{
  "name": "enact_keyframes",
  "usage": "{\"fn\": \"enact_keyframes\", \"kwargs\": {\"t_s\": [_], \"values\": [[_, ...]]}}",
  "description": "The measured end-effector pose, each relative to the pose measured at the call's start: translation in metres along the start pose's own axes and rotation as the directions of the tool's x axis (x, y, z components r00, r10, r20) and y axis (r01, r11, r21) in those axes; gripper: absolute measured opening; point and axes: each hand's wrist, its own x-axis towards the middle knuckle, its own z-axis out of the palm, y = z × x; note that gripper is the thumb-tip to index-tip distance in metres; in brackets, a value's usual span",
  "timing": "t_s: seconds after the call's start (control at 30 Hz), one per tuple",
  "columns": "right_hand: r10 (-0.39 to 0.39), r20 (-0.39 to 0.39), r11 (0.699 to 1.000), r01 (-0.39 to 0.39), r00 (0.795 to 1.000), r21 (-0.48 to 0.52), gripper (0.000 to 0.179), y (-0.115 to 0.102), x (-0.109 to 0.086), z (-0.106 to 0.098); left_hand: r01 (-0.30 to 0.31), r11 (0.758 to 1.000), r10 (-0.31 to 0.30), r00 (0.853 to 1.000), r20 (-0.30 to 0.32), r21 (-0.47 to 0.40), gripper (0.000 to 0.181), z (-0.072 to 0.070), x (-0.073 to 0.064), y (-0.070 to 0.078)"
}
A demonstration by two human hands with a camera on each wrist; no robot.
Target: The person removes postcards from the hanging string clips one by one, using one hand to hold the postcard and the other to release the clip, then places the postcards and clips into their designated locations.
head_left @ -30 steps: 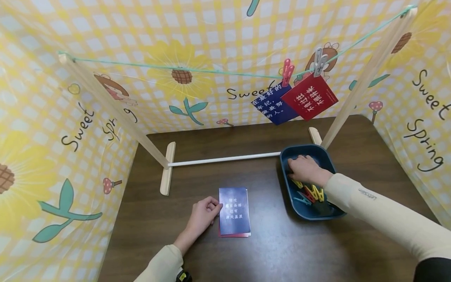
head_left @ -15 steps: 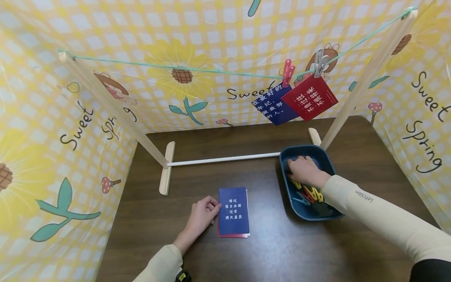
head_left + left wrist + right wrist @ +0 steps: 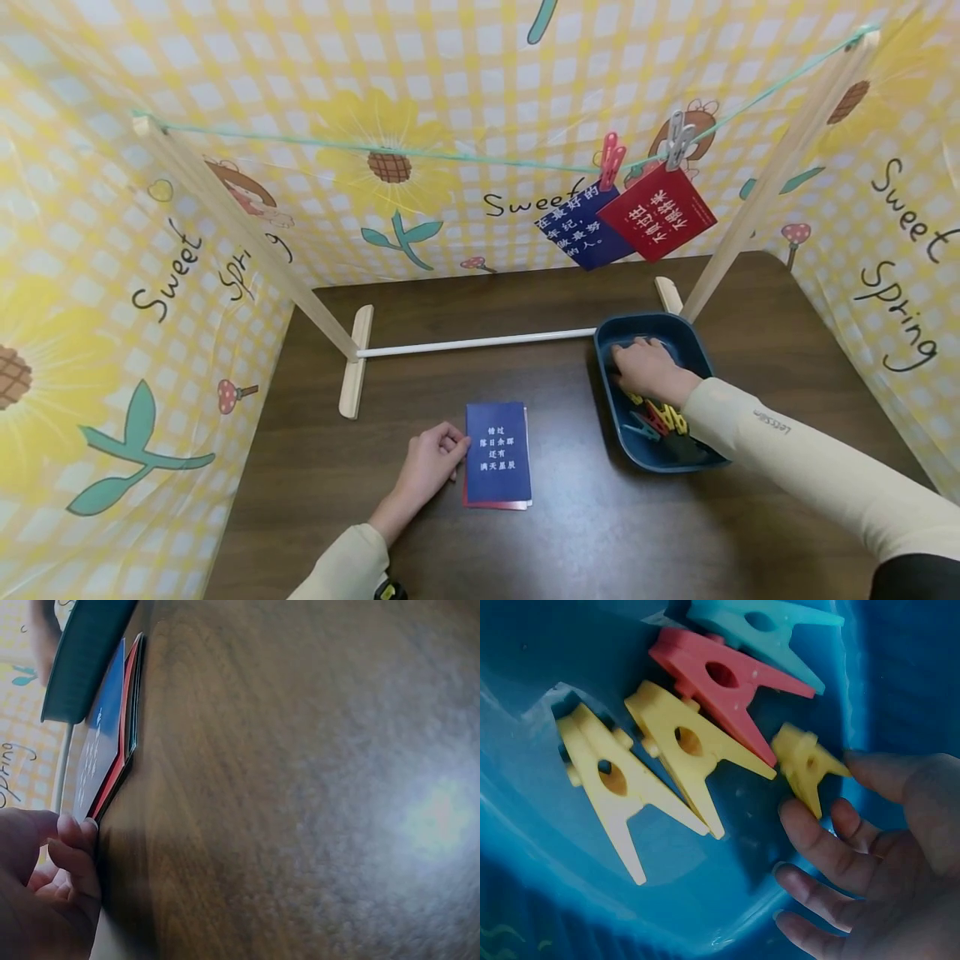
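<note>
At the left edge of a blue card point(image 3: 498, 483) with white writing, my left hand point(image 3: 423, 467) pinches the card's edge between thumb and finger. Under that card, red and other cards point(image 3: 129, 697) form a stack on the table. My right hand point(image 3: 651, 369) reaches down into a dark blue tray point(image 3: 684, 333). Its thumb and index finger pinch the handle ends of a yellow clothespin point(image 3: 804, 761), as the right wrist view shows. Beside it in the tray lie two more yellow clothespins point(image 3: 694, 746), a red clothespin point(image 3: 716, 675) and a teal clothespin point(image 3: 769, 626).
Behind the cards stands a wooden frame point(image 3: 251, 237) with a white base rod point(image 3: 480, 342) and a green string point(image 3: 450, 156). A pink clothespin point(image 3: 612, 162) holds a hanging blue card point(image 3: 585, 229); a grey clothespin point(image 3: 679, 142) holds a red card point(image 3: 658, 212). Patterned cloth point(image 3: 465, 67) surrounds the table.
The head view has shifted slightly. Both hands stay about where they were, the left at the card stack and the right inside the tray.
</note>
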Motion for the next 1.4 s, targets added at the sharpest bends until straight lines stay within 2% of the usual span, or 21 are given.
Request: {"fn": "enact_keyframes", "kwargs": {"t_s": [0.2,0.4,0.67,0.83,1.07,1.27,1.4], "values": [[0.008,-0.005,1.000,-0.008,1.000,0.009,0.046,-0.002,-0.005,0.000,0.018,1.000,-0.019,1.000,0.018,0.002,0.013,0.000,-0.002,0.002],[-0.012,-0.023,1.000,0.013,1.000,0.024,0.044,0.001,-0.006,-0.002,0.011,1.000,-0.011,1.000,0.014,-0.005,0.013,-0.001,-0.001,0.002],[0.015,-0.008,0.999,-0.015,1.000,0.051,0.049,0.002,-0.011,-0.005,0.002,1.000,-0.002,0.999,0.034,-0.020,0.012,-0.004,-0.003,0.002],[-0.008,-0.052,0.998,0.012,0.999,0.069,0.038,0.007,-0.015,-0.010,0.000,1.000,0.001,0.999,0.041,-0.031,0.011,-0.006,-0.003,0.002],[-0.009,-0.096,0.980,0.028,0.995,0.196,0.024,0.010,-0.024,-0.019,-0.029,0.999,0.029,1.000,0.001,-0.039,0.009,-0.009,0.001,0.008],[-0.010,-0.137,0.975,0.041,0.990,0.220,0.022,0.009,-0.034,-0.022,-0.059,0.998,0.058,0.997,-0.048,-0.012,0.009,-0.012,0.005,0.019],[-0.009,-0.179,0.964,0.056,0.984,0.259,0.021,0.007,-0.041,-0.022,-0.074,0.997,0.073,0.997,-0.038,-0.024,0.009,-0.014,0.006,0.025]]}}
